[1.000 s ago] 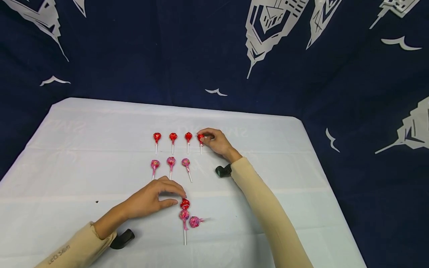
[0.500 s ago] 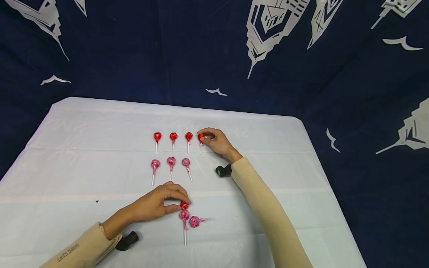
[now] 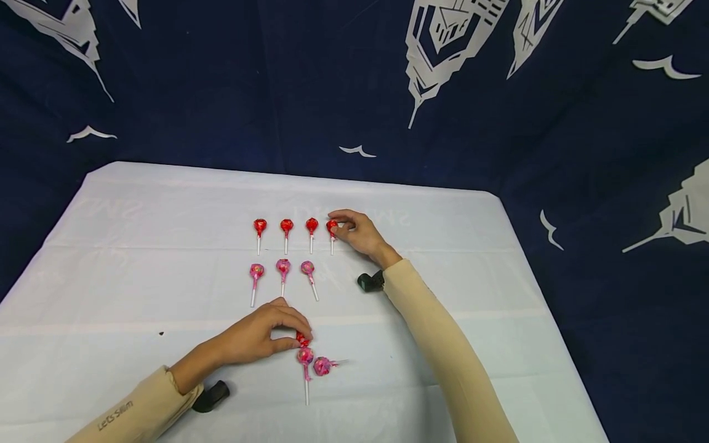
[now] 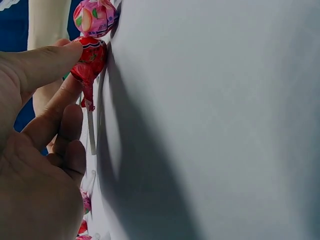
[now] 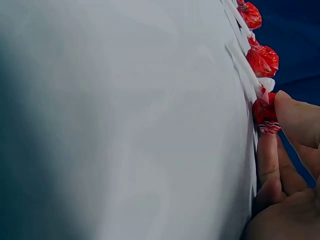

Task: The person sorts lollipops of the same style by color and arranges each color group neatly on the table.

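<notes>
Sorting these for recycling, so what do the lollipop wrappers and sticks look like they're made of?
Red lollipop wrapper: likely thin glossy plastic film, since it is crinkled, shiny and twisted at the neck. Stick: plain matte white, paper or plastic, unclear. Pink lollipop wrapper looks similar.

The desk (image 3: pixel 138 246) is covered by a white cloth. Four red lollipops (image 3: pixel 285 227) lie in a row toward its far side, sticks pointing toward the near edge. Just nearer lies a row of three pink lollipops (image 3: pixel 282 268). Closer to the near edge sits a small cluster: one red lollipop (image 3: pixel 302 339) touching two pink ones (image 3: pixel 321 367).
</notes>
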`<state>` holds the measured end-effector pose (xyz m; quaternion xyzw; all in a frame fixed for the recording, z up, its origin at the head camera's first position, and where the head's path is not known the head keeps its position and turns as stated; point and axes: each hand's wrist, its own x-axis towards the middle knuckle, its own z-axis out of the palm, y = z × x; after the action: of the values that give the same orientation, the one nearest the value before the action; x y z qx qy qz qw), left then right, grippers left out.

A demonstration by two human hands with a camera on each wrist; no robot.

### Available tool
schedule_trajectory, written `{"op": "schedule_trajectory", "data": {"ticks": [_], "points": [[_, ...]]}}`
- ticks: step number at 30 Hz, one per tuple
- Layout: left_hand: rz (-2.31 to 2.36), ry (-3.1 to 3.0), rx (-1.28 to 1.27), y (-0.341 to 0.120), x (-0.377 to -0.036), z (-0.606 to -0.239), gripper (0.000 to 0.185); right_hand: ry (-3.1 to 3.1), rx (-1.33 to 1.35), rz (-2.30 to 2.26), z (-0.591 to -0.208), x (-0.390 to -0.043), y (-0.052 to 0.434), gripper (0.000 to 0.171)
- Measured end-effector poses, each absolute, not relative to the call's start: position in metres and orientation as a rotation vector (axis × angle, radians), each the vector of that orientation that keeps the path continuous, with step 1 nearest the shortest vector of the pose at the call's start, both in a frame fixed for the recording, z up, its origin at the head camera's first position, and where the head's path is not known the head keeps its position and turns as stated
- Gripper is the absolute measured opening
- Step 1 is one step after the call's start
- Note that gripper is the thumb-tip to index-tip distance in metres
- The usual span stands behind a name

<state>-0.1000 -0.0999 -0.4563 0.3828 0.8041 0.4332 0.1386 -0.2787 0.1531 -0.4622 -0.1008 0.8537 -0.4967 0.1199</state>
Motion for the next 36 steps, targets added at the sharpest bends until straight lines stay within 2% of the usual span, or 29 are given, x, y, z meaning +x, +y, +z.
{"op": "schedule_trajectory", "data": {"ticks": [13,16,24,30,36], "points": [[1.24,2.33,1.132,-0.1,-0.103,-0.458,0.021,2.399,-0.277,-1.678,-0.459,-0.274,0.156,0.036],[1.242,2.333,1.137,-0.1,-0.103,-0.458,0.021,2.424,-0.358,-1.685,-0.455,-0.265,0.157,0.034],[1.238,2.366,1.143,-0.1,-0.103,-0.458,0.02,2.525,-0.729,-1.447,-0.425,-0.216,0.145,0.022],[1.238,2.389,1.154,-0.101,-0.103,-0.458,0.019,2.475,-0.905,-1.275,-0.407,-0.175,0.138,0.013],[1.236,2.389,1.125,-0.103,-0.103,-0.459,0.02,2.39,-1.004,-1.178,-0.407,-0.142,0.145,0.006]]}}
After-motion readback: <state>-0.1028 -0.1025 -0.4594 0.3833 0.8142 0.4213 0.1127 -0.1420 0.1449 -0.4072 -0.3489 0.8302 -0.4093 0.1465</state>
